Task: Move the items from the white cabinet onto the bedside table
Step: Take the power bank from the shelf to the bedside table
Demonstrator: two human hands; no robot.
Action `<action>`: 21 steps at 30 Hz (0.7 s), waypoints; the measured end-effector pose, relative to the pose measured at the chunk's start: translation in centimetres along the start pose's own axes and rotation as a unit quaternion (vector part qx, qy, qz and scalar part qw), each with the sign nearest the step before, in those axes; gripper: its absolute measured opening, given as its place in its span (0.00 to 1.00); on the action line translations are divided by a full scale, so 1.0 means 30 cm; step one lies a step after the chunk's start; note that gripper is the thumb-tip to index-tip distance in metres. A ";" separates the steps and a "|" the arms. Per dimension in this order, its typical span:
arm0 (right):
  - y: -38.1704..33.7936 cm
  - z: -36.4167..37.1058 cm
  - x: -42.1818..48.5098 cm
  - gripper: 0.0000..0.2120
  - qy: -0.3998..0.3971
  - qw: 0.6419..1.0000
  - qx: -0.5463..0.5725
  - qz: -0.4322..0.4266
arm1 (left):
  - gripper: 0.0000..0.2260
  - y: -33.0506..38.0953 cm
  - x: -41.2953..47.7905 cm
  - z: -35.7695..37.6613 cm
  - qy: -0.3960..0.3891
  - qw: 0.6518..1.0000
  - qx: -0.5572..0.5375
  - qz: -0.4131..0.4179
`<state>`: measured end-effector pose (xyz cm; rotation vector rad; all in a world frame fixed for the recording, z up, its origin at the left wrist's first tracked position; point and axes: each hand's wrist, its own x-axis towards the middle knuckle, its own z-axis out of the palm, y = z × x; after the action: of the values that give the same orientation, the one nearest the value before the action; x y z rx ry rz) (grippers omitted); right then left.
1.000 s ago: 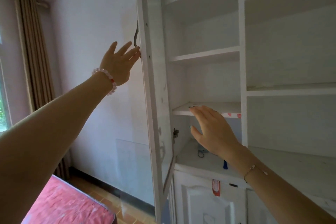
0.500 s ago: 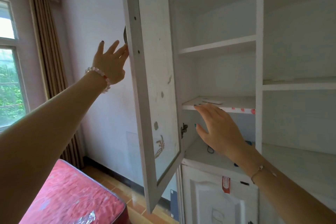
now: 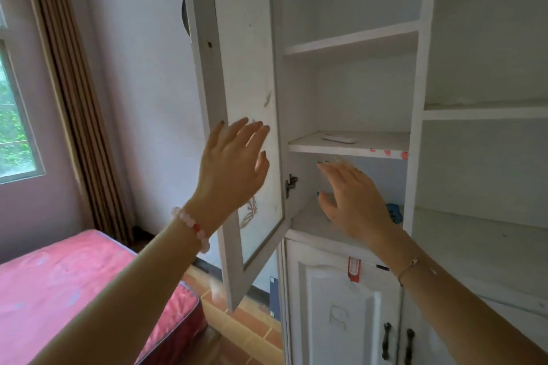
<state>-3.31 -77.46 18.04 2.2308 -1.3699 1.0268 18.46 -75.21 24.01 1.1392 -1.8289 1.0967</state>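
We see the left hand (image 3: 234, 163) with its fingers straight and slightly spread, holding nothing, in front of the inner face of the open cabinet door (image 3: 246, 68); whether it touches the panel we cannot tell. Half a second ago this hand was higher, at the door's outer edge by the dark handle, and it has since come down and inward across the door. The right hand (image 3: 353, 198) is also open, fingers extended and loosely apart, with nothing in it. Earlier its fingertips were at the front edge of the shelf (image 3: 350, 145); now they sit just under that edge, inside the compartment below it. A flat white item (image 3: 339, 138) lies on the shelf in the white cabinet (image 3: 418, 68), where it lay before, apart from both hands. A blue item (image 3: 394, 212) shows partly behind the right hand, low in the compartment above the cabinet's lower surface (image 3: 308, 222); what it is we cannot tell. A pale bead bracelet (image 3: 191, 228) circles the left wrist. A red mattress (image 3: 74, 275) lies lower left, with a brown curtain (image 3: 74, 98) beside the window (image 3: 14, 127).
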 end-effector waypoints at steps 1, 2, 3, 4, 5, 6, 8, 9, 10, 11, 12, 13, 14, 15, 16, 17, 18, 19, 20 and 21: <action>0.015 0.003 -0.014 0.24 -0.003 1.000 0.001 0.008 | 0.18 0.039 -0.032 0.028 -0.014 1.000 -0.017 -0.010; 0.030 0.006 -0.028 0.25 -0.006 1.000 -0.003 0.014 | 0.18 0.074 -0.059 0.052 -0.025 0.999 -0.029 -0.017; 0.045 0.007 -0.043 0.25 -0.010 1.000 -0.007 0.022 | 0.19 0.103 -0.080 0.074 -0.035 0.998 -0.035 -0.023; 0.060 0.006 -0.056 0.25 -0.012 0.999 -0.010 0.029 | 0.19 0.127 -0.095 0.092 -0.046 0.998 -0.038 -0.029; 0.075 0.006 -0.069 0.25 -0.013 0.999 -0.012 0.038 | 0.19 0.148 -0.105 0.108 -0.056 0.997 -0.042 -0.036; 0.087 0.004 -0.081 0.25 -0.013 0.999 -0.014 0.044 | 0.18 0.165 -0.110 0.123 -0.065 0.996 -0.046 -0.042; 0.115 0.006 -0.106 0.24 -0.009 0.999 -0.018 0.048 | 0.18 0.199 -0.117 0.152 -0.082 0.994 -0.055 -0.051; 0.131 0.007 -0.118 0.24 -0.007 0.999 -0.019 0.048 | 0.17 0.218 -0.120 0.166 -0.089 0.993 -0.057 -0.053; 0.147 0.007 -0.128 0.24 -0.007 0.999 -0.019 0.050 | 0.17 0.236 -0.124 0.180 -0.094 0.992 -0.060 -0.055; 0.163 0.008 -0.138 0.24 -0.007 0.998 -0.016 0.052 | 0.17 0.255 -0.128 0.192 -0.098 0.991 -0.066 -0.059; 0.179 0.009 -0.146 0.24 -0.006 0.998 -0.011 0.054 | 0.17 0.275 -0.134 0.203 -0.102 0.990 -0.073 -0.063; 0.193 0.011 -0.153 0.24 -0.002 0.998 -0.006 0.055 | 0.17 0.294 -0.140 0.215 -0.106 0.989 -0.080 -0.066; 0.205 0.013 -0.159 0.24 0.000 0.998 -0.004 0.057 | 0.17 0.312 -0.145 0.227 -0.108 0.988 -0.085 -0.068; 0.216 0.018 -0.164 0.25 -0.002 0.998 -0.004 0.059 | 0.17 0.328 -0.150 0.240 -0.108 0.988 -0.087 -0.069; 0.227 0.024 -0.169 0.24 -0.005 0.998 -0.003 0.058 | 0.17 0.343 -0.155 0.252 -0.108 0.988 -0.089 -0.071; 0.238 0.032 -0.174 0.24 -0.005 0.998 -0.001 0.056 | 0.17 0.356 -0.159 0.264 -0.110 0.987 -0.092 -0.075; 0.250 0.042 -0.179 0.24 -0.004 0.999 0.000 0.054 | 0.17 0.368 -0.165 0.274 -0.114 0.985 -0.097 -0.081; 0.262 0.054 -0.186 0.23 -0.003 0.999 0.002 0.054 | 0.17 0.378 -0.173 0.283 -0.119 0.984 -0.102 -0.087; 0.275 0.068 -0.195 0.23 -0.005 0.999 0.005 0.054 | 0.18 0.388 -0.181 0.293 -0.125 0.982 -0.108 -0.094; 0.287 0.085 -0.206 0.23 -0.009 0.998 0.005 0.054 | 0.19 0.398 -0.191 0.304 -0.133 0.979 -0.116 -0.099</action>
<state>-11.49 -79.25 11.07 2.2004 -1.5114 1.0536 8.34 -78.66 12.01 1.3421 -1.9353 0.6233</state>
